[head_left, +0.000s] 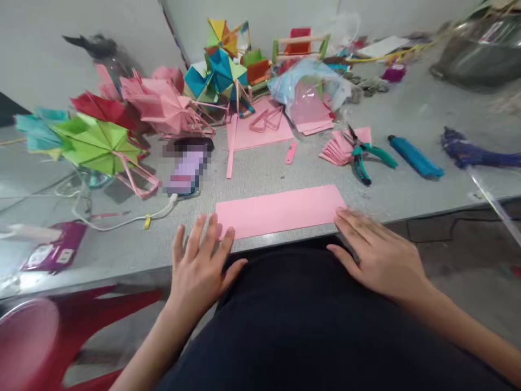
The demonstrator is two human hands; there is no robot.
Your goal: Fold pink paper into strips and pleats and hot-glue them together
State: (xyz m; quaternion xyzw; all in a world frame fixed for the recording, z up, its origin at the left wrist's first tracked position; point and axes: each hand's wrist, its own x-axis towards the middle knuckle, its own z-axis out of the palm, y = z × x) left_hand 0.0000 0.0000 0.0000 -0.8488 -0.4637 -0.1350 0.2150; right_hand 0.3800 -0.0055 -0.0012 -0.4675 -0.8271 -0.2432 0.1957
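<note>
A long pink strip of paper (280, 210) lies flat along the front edge of the grey table. My left hand (200, 260) rests at its left end, fingers spread, with the fingertips on or just beside the paper. At the right end, my right hand (376, 252) touches the corner with its fingertips; its fingers are stretched out and the thumb stands apart. Beyond the strip are a small pink cutter (290, 153), a narrow pink paper strip (231, 149) and pliers with teal handles (361, 163) lying partly on folded pink papers (337, 148).
Folded paper umbrellas in green (100, 142) and pink (163, 106) stand at the left, near a phone (189, 165) on a white cable. A blue tube-shaped object (415, 157) and a purple glue gun (468, 149) lie right. A red stool (28, 342) stands below left.
</note>
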